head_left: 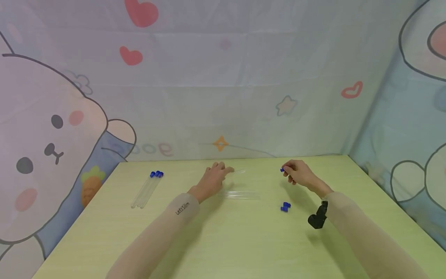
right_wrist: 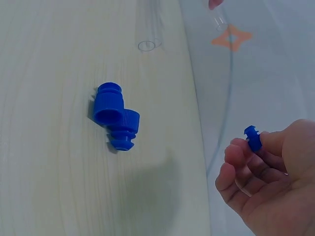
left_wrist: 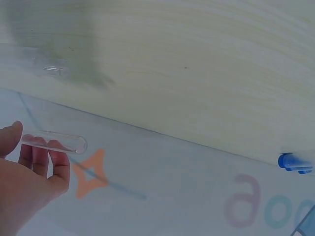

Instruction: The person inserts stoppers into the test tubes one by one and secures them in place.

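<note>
My left hand (head_left: pixel 213 179) holds a clear, empty test tube (left_wrist: pixel 69 142) between thumb and fingers above the table's far part; its open end points right in the head view. To the right, my right hand (head_left: pixel 302 174) pinches a blue ribbed stopper (right_wrist: pixel 253 138) between thumb and fingertips, off the table. Tube and stopper are apart. Two more blue stoppers (right_wrist: pixel 109 104) lie touching each other on the table, nearer to me than the right hand. Several uncapped test tubes (head_left: pixel 242 195) lie side by side just in front of the left hand.
At the left of the pale wooden table (head_left: pixel 223 240), several test tubes (head_left: pixel 146 192) with blue stoppers lie together. A printed cloth (head_left: pixel 244 97) hangs along the back edge and right side. A black wrist device (head_left: pixel 318 217) hangs by my right cuff.
</note>
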{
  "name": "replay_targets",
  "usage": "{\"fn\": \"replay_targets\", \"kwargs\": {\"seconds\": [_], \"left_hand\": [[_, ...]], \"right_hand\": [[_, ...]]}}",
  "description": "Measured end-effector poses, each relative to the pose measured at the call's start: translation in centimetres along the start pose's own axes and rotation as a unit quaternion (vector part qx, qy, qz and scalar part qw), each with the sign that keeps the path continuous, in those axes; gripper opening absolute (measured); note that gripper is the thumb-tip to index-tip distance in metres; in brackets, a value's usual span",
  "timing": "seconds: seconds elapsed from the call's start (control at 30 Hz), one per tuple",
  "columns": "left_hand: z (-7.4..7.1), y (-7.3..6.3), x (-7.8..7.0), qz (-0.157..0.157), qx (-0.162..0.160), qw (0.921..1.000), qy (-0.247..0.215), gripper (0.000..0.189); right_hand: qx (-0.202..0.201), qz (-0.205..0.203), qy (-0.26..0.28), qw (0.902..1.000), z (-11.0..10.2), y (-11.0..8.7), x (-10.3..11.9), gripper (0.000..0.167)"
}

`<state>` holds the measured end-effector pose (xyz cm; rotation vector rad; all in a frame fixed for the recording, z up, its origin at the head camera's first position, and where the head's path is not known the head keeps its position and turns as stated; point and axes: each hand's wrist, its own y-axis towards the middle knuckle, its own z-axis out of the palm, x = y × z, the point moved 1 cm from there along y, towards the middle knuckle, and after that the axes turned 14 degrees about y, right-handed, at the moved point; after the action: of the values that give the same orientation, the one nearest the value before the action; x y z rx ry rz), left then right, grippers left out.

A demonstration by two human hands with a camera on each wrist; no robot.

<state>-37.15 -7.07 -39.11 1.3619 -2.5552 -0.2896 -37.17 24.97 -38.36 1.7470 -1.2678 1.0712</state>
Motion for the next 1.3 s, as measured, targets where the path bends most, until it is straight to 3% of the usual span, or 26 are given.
{"fn": "replay_targets", "kwargs": {"seconds": [0.83, 1.3], "left_hand": [[-0.3, 0.8, -0.9, 0.007, 0.008, 0.9999, 0.004, 0.048], [-0.3, 1.1, -1.2, 0.008, 0.013, 0.9999, -0.002, 0.048]], "right_hand": [[-0.017, 0.023, 0.087, 0.9958, 2.6, 1.4, 1.1, 0.03], [0.007, 0.019, 0.106, 0.9942, 4.0, 1.6, 1.8, 0.029]]}}
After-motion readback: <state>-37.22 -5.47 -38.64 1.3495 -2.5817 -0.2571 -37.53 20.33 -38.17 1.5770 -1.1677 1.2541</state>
